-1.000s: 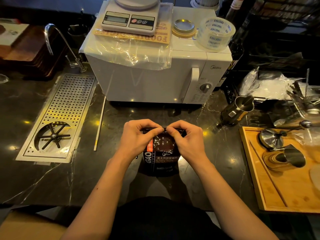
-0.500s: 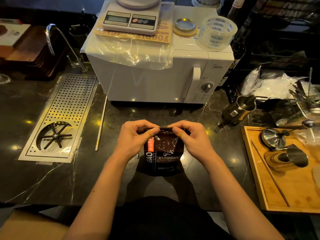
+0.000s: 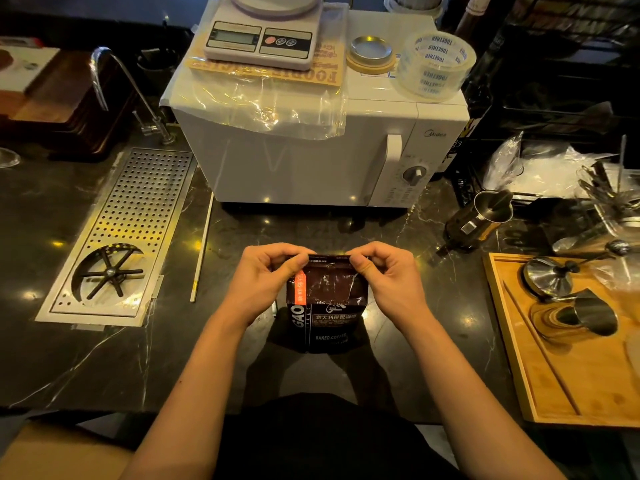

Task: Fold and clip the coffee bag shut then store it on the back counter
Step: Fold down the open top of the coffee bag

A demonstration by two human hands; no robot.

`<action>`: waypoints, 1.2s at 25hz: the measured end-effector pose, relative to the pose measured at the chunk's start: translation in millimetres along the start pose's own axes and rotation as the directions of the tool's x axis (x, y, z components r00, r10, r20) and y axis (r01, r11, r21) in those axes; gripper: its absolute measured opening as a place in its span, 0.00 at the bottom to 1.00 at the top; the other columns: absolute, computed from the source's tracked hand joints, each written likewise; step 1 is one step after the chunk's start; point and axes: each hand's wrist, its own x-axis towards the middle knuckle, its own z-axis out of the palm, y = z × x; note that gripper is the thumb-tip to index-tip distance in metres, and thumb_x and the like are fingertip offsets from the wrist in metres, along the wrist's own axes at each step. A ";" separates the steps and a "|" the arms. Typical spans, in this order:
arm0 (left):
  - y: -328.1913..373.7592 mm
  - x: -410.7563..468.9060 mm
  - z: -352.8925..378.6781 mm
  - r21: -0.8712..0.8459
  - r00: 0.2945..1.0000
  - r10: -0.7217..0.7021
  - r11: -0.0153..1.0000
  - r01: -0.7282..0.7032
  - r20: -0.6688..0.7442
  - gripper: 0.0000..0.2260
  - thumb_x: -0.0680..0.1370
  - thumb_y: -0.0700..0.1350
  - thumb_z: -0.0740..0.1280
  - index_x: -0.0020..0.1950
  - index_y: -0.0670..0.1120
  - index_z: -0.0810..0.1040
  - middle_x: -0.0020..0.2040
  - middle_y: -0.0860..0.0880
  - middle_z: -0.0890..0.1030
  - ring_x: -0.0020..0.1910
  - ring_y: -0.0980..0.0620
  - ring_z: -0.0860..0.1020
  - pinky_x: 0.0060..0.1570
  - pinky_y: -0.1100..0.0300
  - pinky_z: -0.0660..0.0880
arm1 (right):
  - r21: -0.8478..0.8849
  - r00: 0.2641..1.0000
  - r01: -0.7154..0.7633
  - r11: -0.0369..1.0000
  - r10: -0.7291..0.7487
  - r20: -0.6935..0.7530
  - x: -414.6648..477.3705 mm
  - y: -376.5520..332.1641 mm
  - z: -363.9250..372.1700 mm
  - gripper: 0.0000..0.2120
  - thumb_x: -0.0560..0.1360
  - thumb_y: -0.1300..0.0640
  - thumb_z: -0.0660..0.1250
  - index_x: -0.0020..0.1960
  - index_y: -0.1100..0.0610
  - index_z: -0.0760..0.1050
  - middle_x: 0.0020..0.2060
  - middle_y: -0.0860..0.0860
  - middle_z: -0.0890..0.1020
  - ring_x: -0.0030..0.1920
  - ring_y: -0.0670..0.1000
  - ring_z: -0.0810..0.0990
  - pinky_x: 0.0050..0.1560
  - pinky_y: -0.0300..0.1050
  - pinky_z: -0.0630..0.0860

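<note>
A dark brown coffee bag (image 3: 327, 306) with an orange label strip and white lettering stands upright on the black marble counter (image 3: 104, 358), in front of me. My left hand (image 3: 265, 277) pinches the bag's top left corner. My right hand (image 3: 388, 275) pinches the top right corner. The top edge is stretched flat between the thumbs and fingers of both hands. No clip is visible.
A white microwave (image 3: 311, 157) stands behind the bag, with a scale (image 3: 263, 36), a tape roll (image 3: 434, 64) and a lid on top. A steel drip tray (image 3: 121, 237) lies at left with a faucet (image 3: 124, 88). A wooden tray (image 3: 571, 358) with metal jugs sits right.
My hands have slid apart from the middle of the bag's top to its two corners, pulling the top edge out flat. More of the bag's front shows.
</note>
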 end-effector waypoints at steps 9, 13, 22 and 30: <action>0.1 -2.9 4.6 -0.064 0.998 -0.051 0.997 0.049 -0.035 0.07 0.73 0.37 0.72 0.46 0.48 0.84 0.40 0.51 0.87 0.43 0.54 0.85 0.42 0.64 0.80 | -0.034 0.990 0.037 0.999 -0.041 -0.132 -5.6 7.0 8.4 0.09 0.76 0.61 0.69 0.41 0.48 0.80 0.35 0.49 0.85 0.38 0.50 0.84 0.41 0.53 0.82; -2.6 -5.1 4.0 -0.085 0.997 -0.070 0.994 0.068 -0.019 0.07 0.70 0.41 0.73 0.47 0.47 0.84 0.42 0.49 0.87 0.44 0.51 0.86 0.44 0.60 0.82 | 0.041 0.993 0.029 0.999 -0.024 -0.120 -8.5 8.3 8.1 0.06 0.76 0.61 0.69 0.43 0.52 0.81 0.38 0.52 0.86 0.42 0.55 0.85 0.46 0.59 0.82; -6.2 0.1 6.9 0.035 0.999 -0.018 0.999 0.020 -0.040 0.05 0.73 0.38 0.73 0.43 0.48 0.85 0.39 0.52 0.86 0.41 0.53 0.85 0.42 0.62 0.80 | 0.105 0.999 0.015 0.994 -0.011 -0.038 -10.1 4.2 4.9 0.04 0.74 0.59 0.71 0.46 0.50 0.81 0.42 0.51 0.85 0.45 0.51 0.85 0.48 0.52 0.82; -3.8 -1.4 4.6 0.201 0.995 0.097 0.976 -0.090 -0.026 0.06 0.73 0.40 0.74 0.45 0.51 0.85 0.40 0.55 0.86 0.44 0.59 0.83 0.47 0.66 0.77 | -0.073 0.989 0.090 0.993 -0.097 -0.107 -4.9 -3.0 21.4 0.09 0.73 0.61 0.71 0.40 0.47 0.80 0.36 0.42 0.83 0.42 0.42 0.81 0.47 0.38 0.77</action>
